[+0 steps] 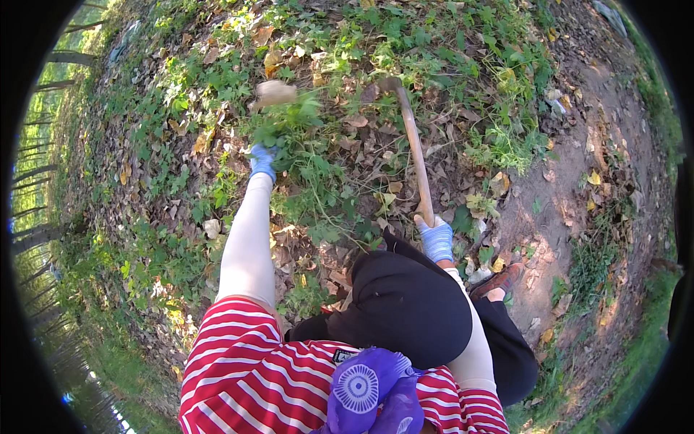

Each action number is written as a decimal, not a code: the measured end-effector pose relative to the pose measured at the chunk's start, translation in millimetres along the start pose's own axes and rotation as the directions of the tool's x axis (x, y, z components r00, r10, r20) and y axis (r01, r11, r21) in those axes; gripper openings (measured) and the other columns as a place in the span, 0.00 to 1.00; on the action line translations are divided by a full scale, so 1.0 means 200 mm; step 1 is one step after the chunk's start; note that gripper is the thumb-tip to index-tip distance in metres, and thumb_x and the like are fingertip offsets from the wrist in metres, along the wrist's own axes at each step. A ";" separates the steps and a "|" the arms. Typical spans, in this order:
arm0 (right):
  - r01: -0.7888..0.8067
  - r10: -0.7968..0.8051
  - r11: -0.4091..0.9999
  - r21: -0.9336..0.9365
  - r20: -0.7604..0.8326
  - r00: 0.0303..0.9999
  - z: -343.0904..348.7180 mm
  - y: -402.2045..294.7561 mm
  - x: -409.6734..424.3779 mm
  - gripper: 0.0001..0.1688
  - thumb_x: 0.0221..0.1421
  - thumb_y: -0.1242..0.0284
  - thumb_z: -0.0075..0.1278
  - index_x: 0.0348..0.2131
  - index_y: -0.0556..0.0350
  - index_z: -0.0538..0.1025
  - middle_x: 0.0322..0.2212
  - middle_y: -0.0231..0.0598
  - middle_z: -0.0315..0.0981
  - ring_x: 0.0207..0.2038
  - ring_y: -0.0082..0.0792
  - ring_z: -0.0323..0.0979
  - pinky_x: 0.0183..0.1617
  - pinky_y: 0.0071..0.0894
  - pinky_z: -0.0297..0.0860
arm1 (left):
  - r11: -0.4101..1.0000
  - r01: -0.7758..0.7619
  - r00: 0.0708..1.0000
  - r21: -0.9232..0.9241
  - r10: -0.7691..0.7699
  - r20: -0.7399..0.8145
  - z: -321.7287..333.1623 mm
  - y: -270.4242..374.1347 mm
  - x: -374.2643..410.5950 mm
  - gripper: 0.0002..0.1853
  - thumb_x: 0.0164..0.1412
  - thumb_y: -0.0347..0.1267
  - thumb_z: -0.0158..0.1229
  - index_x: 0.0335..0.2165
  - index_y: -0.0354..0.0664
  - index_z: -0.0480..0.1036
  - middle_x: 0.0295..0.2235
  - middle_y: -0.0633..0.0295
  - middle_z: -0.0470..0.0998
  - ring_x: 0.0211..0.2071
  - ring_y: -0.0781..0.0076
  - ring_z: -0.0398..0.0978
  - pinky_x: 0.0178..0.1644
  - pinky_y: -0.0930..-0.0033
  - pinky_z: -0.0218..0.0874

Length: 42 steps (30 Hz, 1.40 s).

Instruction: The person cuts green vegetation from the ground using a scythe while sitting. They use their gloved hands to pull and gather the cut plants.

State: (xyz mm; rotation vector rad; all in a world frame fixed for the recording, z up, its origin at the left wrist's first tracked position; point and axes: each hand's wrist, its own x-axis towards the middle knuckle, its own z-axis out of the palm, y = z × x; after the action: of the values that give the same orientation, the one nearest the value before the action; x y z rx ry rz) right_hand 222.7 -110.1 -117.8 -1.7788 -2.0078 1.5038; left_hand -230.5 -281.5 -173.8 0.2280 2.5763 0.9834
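Observation:
My left hand, in a blue knit glove, is closed around a bunch of leafy green vines. Trailing stems run from the bunch back towards my knees. Just beyond the leaves is a pale brown lump; it is blurred, and I cannot tell whether it joins the plants. In my right hand, gloved the same way, is the wooden handle of a short hoe. The hoe's dark head is at the far end, among dry leaves and low greenery, and is also blurred.
Low vines and fallen leaves cover the ground ahead. A bare dirt strip runs along the right, with pale litter at its edge. My shoe rests beside it. Tree trunks line the far left.

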 end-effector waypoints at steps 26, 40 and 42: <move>0.020 -0.026 0.988 0.154 0.035 0.999 -0.02 0.08 -0.07 0.23 0.48 0.58 0.60 0.26 0.63 0.75 0.16 0.31 0.69 0.19 0.22 0.62 0.23 0.29 0.62 | 0.756 0.062 0.978 -0.651 0.085 0.191 -0.28 -0.20 -0.33 0.17 0.60 0.25 0.50 0.48 0.37 0.66 0.45 0.59 0.73 0.39 0.67 0.73 0.48 0.64 0.67; -0.051 0.018 0.975 0.216 0.153 0.988 -0.04 -0.10 -0.10 0.21 0.49 0.61 0.59 0.24 0.63 0.74 0.15 0.30 0.68 0.18 0.23 0.63 0.21 0.27 0.62 | 0.896 -0.145 0.982 -0.419 0.079 -0.172 -0.67 0.02 -0.26 0.22 0.53 0.31 0.62 0.45 0.32 0.68 0.39 0.53 0.76 0.35 0.65 0.73 0.43 0.67 0.66; 0.046 0.056 0.930 -0.366 0.263 0.963 0.07 0.23 -0.06 0.25 0.45 0.56 0.61 0.32 0.61 0.77 0.19 0.46 0.75 0.24 0.39 0.75 0.31 0.39 0.69 | 0.969 -0.161 0.955 -0.186 0.106 -0.276 -0.64 -0.09 -0.15 0.25 0.51 0.35 0.64 0.44 0.31 0.68 0.38 0.47 0.75 0.35 0.58 0.72 0.44 0.64 0.65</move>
State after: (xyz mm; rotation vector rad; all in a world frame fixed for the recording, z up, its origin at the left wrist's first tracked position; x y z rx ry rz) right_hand 252.0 -135.5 -149.5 -1.7758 -2.5707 1.5204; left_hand -254.5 -381.6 -88.8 0.2322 2.6939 1.4097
